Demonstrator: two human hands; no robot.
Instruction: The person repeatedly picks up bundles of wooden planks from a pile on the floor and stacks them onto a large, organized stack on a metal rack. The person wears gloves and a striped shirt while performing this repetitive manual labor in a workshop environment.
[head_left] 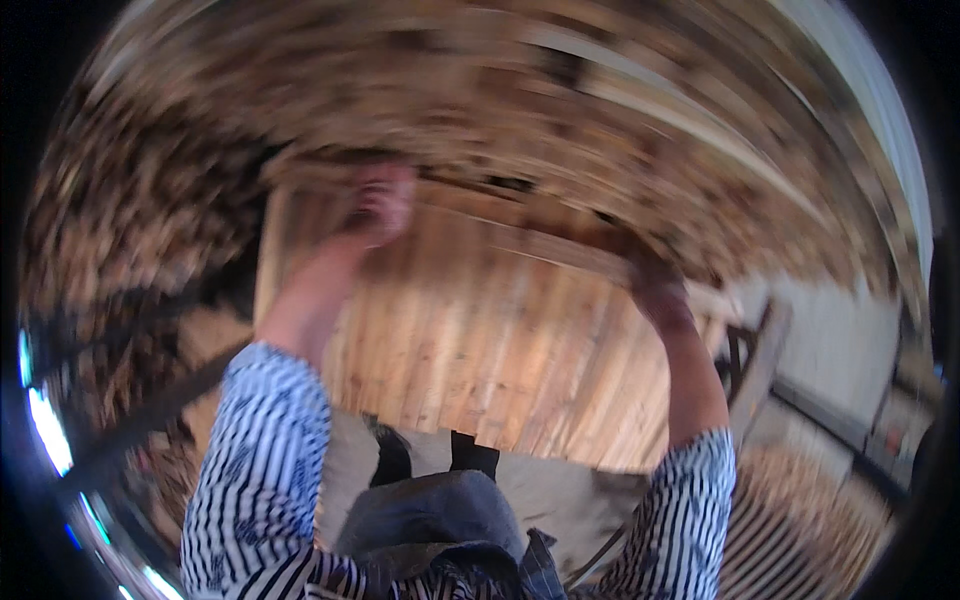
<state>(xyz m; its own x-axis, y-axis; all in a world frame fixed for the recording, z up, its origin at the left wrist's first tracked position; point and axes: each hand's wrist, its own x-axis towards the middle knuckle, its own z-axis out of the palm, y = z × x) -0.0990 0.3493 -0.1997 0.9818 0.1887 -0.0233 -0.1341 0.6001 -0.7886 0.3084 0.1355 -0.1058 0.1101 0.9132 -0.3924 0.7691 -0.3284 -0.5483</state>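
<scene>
In front of me lies a surface of pale wooden strips (470, 340) set side by side. Both my arms reach across it to its far side. My left hand (383, 203) is over the far left part, with its fingers curled but smeared by motion. At the far right edge, near the end of a crosswise wooden strip (555, 247), is my right hand (658, 288). Blur and shadow hide its fingers, so whether it grips the strip cannot be made out.
Piles of wood pieces, blurred, stand beyond the surface and at the far left (150, 190). Long boards (690, 115) run along the far right. A stack of thin wooden strips (800, 520) lies at the lower right. Dark metal bars (150, 430) cross the left side.
</scene>
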